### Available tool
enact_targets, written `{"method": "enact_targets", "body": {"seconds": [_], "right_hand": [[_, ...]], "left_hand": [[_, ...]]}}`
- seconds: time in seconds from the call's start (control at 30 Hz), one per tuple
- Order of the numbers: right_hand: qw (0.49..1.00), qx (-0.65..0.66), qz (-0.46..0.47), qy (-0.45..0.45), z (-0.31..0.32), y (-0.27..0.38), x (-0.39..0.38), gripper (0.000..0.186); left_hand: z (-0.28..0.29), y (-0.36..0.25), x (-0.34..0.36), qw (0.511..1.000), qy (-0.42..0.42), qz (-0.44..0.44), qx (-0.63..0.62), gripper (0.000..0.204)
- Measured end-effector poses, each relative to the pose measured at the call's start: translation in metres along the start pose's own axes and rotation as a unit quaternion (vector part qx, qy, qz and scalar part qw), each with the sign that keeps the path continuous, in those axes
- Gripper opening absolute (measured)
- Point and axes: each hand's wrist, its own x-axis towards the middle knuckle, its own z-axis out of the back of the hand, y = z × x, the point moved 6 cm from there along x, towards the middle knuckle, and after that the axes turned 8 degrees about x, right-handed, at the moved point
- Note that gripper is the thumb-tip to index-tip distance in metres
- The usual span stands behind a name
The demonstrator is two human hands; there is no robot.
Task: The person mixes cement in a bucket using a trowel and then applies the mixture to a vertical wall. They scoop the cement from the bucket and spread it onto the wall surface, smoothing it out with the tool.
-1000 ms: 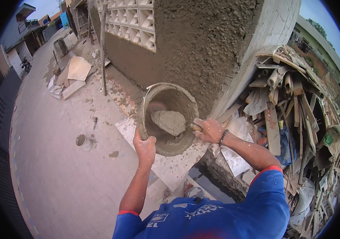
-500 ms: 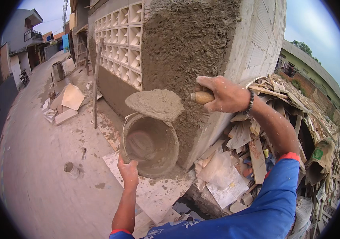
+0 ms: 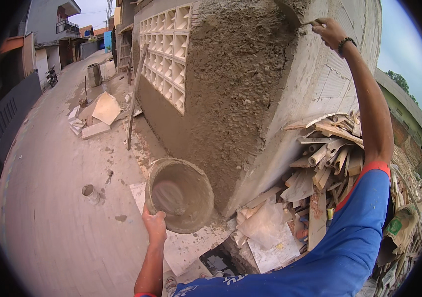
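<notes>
My left hand (image 3: 155, 222) grips the near left side of a mortar-coated bucket (image 3: 184, 198) at the foot of the wall, tilted so its mostly empty inside shows. My right hand (image 3: 329, 32) is raised high, closed on the handle of a trowel (image 3: 292, 15), whose blade is against the upper corner of the rough, freshly mortared wall (image 3: 231, 99). Whether mortar remains on the blade cannot be made out. A panel of white vent blocks (image 3: 164, 64) sits in the wall to the left of the rough patch.
A heap of wood scraps (image 3: 320, 163) lies at the right beside a dark ditch (image 3: 216, 260). A leaning plank (image 3: 137, 99), broken boards (image 3: 104, 109), a small pot (image 3: 91, 194) and a drum (image 3: 93, 74) stand or lie along the paved lane (image 3: 47, 198), with a parked motorbike (image 3: 51, 76).
My right hand has lifted the trowel with its lump of mortar from the bucket up to the wall's upper corner. My left hand still holds the bucket. The view has tilted up.
</notes>
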Motion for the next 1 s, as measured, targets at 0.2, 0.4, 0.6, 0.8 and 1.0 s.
{"method": "enact_targets", "body": {"seconds": [0.2,0.4,0.6,0.8,1.0], "right_hand": [[0.984,0.171,-0.036,-0.028,0.013,0.027,-0.021,0.017],[0.919,0.190,-0.085,0.336,-0.160,0.045,-0.154,0.027],[0.829,0.289,-0.047,0.476,-0.312,0.053,-0.366,0.027],[0.628,0.442,-0.339,0.544,-0.362,0.096,-0.467,0.029],[0.597,0.534,-0.443,0.402,-0.407,0.130,-0.465,0.036]], "left_hand": [[-0.003,0.025,-0.012,0.999,0.008,0.040,-0.016,0.058],[-0.005,0.040,-0.017,0.997,0.008,0.080,0.004,0.058],[-0.030,0.050,-0.023,0.999,0.017,0.045,-0.010,0.054],[-0.025,0.040,-0.026,0.995,-0.009,-0.069,0.072,0.049],[-0.046,0.047,-0.026,0.987,-0.011,-0.133,0.094,0.061]]}}
